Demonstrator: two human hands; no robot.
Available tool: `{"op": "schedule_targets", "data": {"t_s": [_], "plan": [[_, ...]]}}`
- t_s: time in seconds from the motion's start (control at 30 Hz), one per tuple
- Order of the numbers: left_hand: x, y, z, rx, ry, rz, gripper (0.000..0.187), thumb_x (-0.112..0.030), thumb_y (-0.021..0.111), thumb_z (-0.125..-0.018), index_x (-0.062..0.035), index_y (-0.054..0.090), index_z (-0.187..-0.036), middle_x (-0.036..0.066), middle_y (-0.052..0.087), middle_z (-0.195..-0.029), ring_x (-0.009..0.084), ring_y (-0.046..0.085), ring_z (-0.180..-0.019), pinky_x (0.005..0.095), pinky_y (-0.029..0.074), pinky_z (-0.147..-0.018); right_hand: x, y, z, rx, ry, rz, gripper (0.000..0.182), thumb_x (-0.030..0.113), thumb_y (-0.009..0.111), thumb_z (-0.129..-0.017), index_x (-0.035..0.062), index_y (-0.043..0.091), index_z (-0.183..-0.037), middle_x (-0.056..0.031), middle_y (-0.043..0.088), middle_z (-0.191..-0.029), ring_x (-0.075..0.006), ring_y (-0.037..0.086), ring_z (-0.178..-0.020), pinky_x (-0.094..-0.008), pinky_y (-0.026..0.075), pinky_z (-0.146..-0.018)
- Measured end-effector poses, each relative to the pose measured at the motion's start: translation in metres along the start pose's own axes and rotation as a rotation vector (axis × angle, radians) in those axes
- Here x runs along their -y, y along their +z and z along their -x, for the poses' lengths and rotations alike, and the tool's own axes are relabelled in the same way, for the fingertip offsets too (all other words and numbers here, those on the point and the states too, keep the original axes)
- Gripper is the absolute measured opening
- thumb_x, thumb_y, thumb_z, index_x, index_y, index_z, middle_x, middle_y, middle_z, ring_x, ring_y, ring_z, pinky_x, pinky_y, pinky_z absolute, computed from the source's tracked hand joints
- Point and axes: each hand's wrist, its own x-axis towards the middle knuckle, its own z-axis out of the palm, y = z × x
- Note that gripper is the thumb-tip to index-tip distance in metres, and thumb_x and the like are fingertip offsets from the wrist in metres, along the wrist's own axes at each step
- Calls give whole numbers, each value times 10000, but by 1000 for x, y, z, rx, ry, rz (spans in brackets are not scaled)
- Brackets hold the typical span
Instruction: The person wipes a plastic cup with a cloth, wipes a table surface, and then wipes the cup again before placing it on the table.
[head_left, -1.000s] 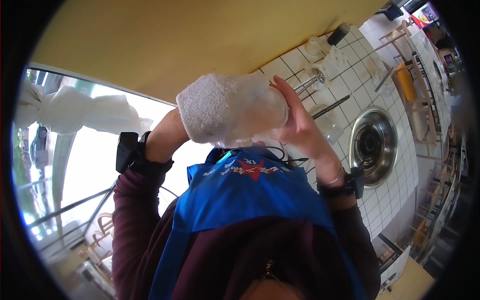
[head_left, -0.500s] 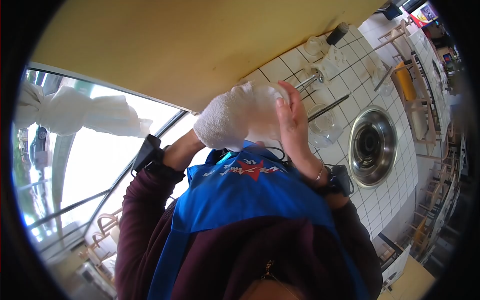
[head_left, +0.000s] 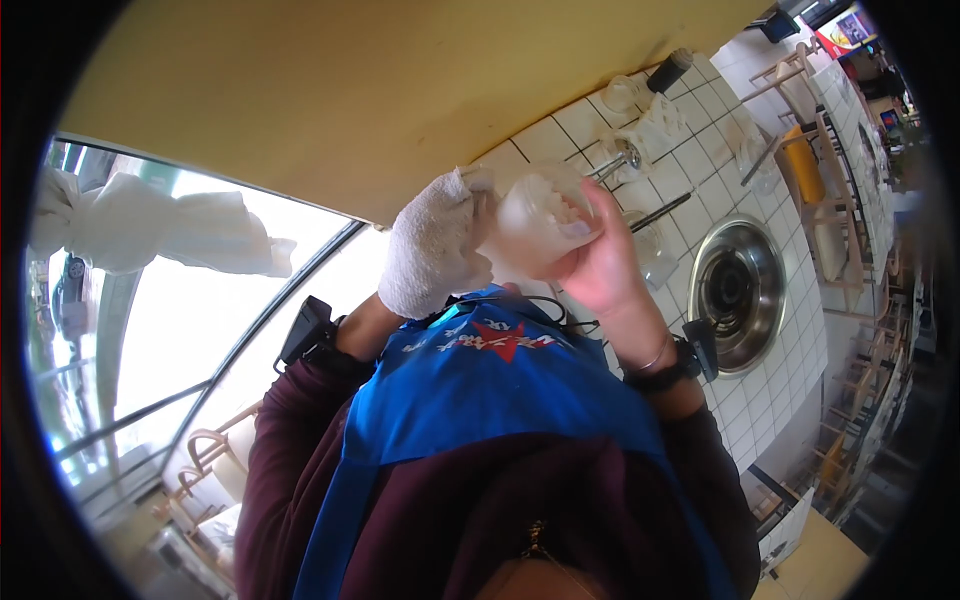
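Observation:
A white towel covers my left hand, and its fingers are hidden under the cloth. My right hand is wrapped round a clear, round container, thumb along its side and fingers behind and below. Through its see-through wall part of my fingers shows. The towel's right edge comes right up to the container's left side, in front of my blue apron.
A white-tiled counter with a round metal sink lies to my right. On it are a clear jar, a metal ladle, a dark stick and a dark cylinder. A yellow wall rises ahead; a window stands left.
My right hand has turned and dropped slightly, tilting the container so its round end shows more. My towel-covered left hand has drawn back a little from it.

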Motion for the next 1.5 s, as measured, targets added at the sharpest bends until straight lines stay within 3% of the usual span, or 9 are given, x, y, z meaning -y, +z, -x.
{"op": "schedule_targets", "data": {"t_s": [0.07, 0.13, 0.2, 0.37, 0.6, 0.63, 1.0, 1.13, 1.5], "plan": [[-6, 11, -4, -307, -23, -165, 340, -183, 710, -675, -1, 523, -894, 155, 513, -916, 279, 517, -857, 358, 431, -758, 3, 11, 3, -32, -15, 20, 590, 517, 434, -891, 71, 433, -1278, -124, 555, -1171, -290, 615, -979, -452, 587, -616], [-6, 34, -19, -599, -258, 750, 315, -192, 684, -658, -13, 545, -877, 129, 557, -757, 340, 564, -736, 380, 459, -687, 1, 17, 6, -58, -22, 41, 590, 520, 428, -893, 76, 431, -1281, -127, 555, -1173, -289, 611, -992, -457, 587, -616], [-40, 15, -12, -269, -172, -112, 694, -59, 619, -675, 38, 358, -1310, 221, 475, -1226, 383, 438, -1174, 373, 396, -947, -5, 21, 10, 27, 21, 21, 543, 468, 391, -929, 74, 440, -1299, -88, 553, -1207, -243, 575, -1066, -429, 491, -882], [12, 52, -4, -493, 122, 84, 884, -109, 772, -599, -12, 338, -1364, 183, 432, -1312, 332, 412, -1227, 364, 308, -1040, -16, 41, 13, -216, -153, 415, 550, 439, 322, -941, 68, 346, -1346, -114, 553, -1184, -253, 622, -966, -382, 575, -533], [45, 47, -24, -342, 288, 191, 589, -292, 772, -588, -70, 567, -1093, 142, 533, -1105, 305, 498, -1058, 389, 388, -911, -12, 27, 13, -162, -77, 497, 523, 427, 335, -938, 68, 383, -1315, -116, 557, -1162, -258, 632, -905, -377, 556, -495], [55, 55, -29, -154, -100, 860, 531, -264, 761, -626, -69, 567, -1080, 112, 564, -1057, 280, 540, -1012, 352, 425, -860, -11, 27, 13, -112, -2, 475, 525, 435, 336, -938, 63, 393, -1302, -117, 561, -1153, -254, 634, -885, -373, 548, -481], [-18, 18, -24, -306, -82, 151, 564, -135, 677, -700, -38, 492, -1225, 100, 639, -869, 281, 625, -771, 346, 499, -698, 17, 8, -4, -83, 20, 423, 605, 555, 336, -920, 63, 443, -1256, -93, 610, -1053, -210, 649, -839, -325, 531, -436], [-4, 28, -25, -401, -134, 169, 664, -157, 705, -683, -47, 440, -1282, 142, 591, -1068, 268, 589, -1001, 323, 463, -856, 8, 32, -12, -195, -130, 602, 678, 610, 273, -917, 47, 418, -1265, -115, 571, -1110, -204, 634, -906, -323, 548, -464], [39, 44, -32, -566, 49, 89, 800, -321, 819, -522, -3, 480, -1174, 230, 477, -1145, 382, 483, -1061, 395, 403, -921, 2, 47, -9, -6, -581, 1114, 849, 316, 803, -709, -14, 290, -1300, -156, 452, -1237, -224, 467, -1152, -344, 411, -961]]}}
